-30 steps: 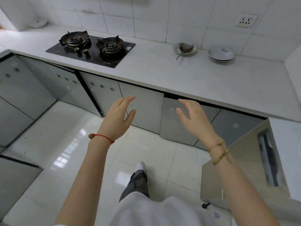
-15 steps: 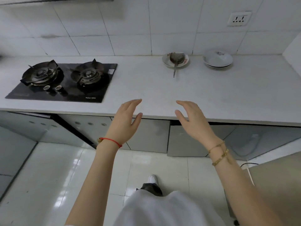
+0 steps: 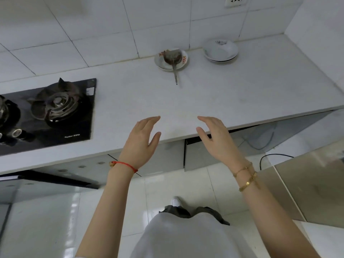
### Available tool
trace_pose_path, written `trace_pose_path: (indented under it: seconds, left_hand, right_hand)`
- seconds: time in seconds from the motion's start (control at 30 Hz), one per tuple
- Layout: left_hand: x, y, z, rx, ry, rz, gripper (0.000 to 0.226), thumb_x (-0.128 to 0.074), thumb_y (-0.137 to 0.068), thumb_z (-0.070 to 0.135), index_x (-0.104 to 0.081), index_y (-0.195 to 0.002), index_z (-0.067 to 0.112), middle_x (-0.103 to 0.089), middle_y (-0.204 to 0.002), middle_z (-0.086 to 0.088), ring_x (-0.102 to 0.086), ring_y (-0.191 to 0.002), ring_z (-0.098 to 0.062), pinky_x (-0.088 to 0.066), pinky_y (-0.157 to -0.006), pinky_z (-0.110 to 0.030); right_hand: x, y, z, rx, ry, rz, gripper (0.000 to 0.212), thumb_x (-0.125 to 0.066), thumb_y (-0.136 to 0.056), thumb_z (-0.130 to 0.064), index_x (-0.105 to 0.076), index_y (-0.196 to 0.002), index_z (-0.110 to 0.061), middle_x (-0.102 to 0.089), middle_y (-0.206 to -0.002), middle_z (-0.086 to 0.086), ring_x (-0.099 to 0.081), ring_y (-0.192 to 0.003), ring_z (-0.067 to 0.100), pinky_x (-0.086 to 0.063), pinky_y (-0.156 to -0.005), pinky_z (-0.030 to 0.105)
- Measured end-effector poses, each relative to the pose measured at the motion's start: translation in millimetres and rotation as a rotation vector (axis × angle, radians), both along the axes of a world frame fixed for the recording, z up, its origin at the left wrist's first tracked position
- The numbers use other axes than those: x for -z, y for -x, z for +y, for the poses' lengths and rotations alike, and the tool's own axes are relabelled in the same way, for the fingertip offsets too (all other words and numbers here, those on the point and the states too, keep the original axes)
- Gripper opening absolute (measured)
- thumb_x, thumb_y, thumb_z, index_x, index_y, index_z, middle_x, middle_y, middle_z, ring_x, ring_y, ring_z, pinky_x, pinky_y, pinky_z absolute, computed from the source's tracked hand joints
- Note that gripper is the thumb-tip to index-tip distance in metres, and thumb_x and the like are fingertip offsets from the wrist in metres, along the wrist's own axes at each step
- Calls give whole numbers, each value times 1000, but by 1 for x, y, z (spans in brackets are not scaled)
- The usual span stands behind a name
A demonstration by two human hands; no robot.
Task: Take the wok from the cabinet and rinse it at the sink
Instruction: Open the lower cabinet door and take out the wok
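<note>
My left hand (image 3: 141,141) and my right hand (image 3: 216,138) are held out side by side, palms facing each other, fingers apart, with nothing in them. Both hover over the front edge of the white countertop (image 3: 232,94). Below that edge run grey cabinet doors (image 3: 165,157); a dark gap (image 3: 193,140) shows at the top of the door under my right hand. No wok and no sink are in view.
A black two-burner gas hob (image 3: 54,112) sits on the counter at the left. By the tiled wall stand a plate with a metal ladle (image 3: 172,59) and stacked white bowls (image 3: 220,51). A grey unit (image 3: 314,185) stands at the right with a black cable (image 3: 273,156).
The view has swung right and closer to the counter, so the hob slid to the left edge. My hands keep the same open pose, now over the counter's front edge.
</note>
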State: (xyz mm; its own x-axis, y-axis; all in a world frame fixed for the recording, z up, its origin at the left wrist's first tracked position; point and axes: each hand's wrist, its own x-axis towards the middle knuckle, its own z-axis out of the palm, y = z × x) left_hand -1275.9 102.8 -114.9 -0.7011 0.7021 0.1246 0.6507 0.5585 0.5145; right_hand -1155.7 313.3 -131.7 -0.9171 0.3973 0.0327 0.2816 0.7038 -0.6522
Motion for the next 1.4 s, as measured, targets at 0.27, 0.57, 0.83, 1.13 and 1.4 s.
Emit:
trace_pose_path:
  seconds: [0.27, 0.57, 0.83, 1.13, 1.4]
  left_hand:
    - [12, -7, 11, 56, 15, -45, 44, -51, -99, 19, -45, -143, 11, -51, -142, -2, -40, -134, -17, -30, -113, -27]
    - [18, -14, 5, 43, 17, -49, 45, -49, -100, 21, -43, -144, 15, -50, -143, -1, -40, -134, -17, -28, -110, -23]
    - [23, -2, 0, 116, 10, -57, 44, -49, -100, 21, -43, -144, 16, -50, -143, 1, -38, -134, -13, -25, -107, -16]
    - [36, 4, -13, 215, 25, -72, 44, -49, -100, 19, -44, -143, 13, -50, -143, -1, -39, -135, -17, -27, -111, -22]
    - [87, -15, -23, 197, 17, -81, 43, -49, -100, 19, -44, -143, 13, -49, -143, -3, -39, -136, -17, -25, -112, -19]
  right_hand:
    - [10, -17, 8, 58, 17, -12, 41, -47, -102, -27, -48, -140, -10, -52, -140, 4, -39, -135, 17, -32, -114, 31]
    - [14, -26, 11, 61, -10, 3, 41, -47, -102, -28, -48, -139, -11, -52, -139, 2, -40, -134, 15, -31, -111, 27]
    - [18, -22, -5, 120, -6, 7, 42, -46, -102, -27, -48, -140, -8, -52, -140, 6, -41, -134, 18, -32, -113, 29]
    - [38, -25, -27, 210, 22, 22, 41, -47, -102, -27, -49, -139, -9, -54, -137, 5, -43, -131, 19, -34, -111, 30]
    - [88, -37, -37, 213, 3, 57, 39, -48, -101, -24, -51, -136, -9, -55, -136, 5, -44, -131, 18, -35, -111, 32]
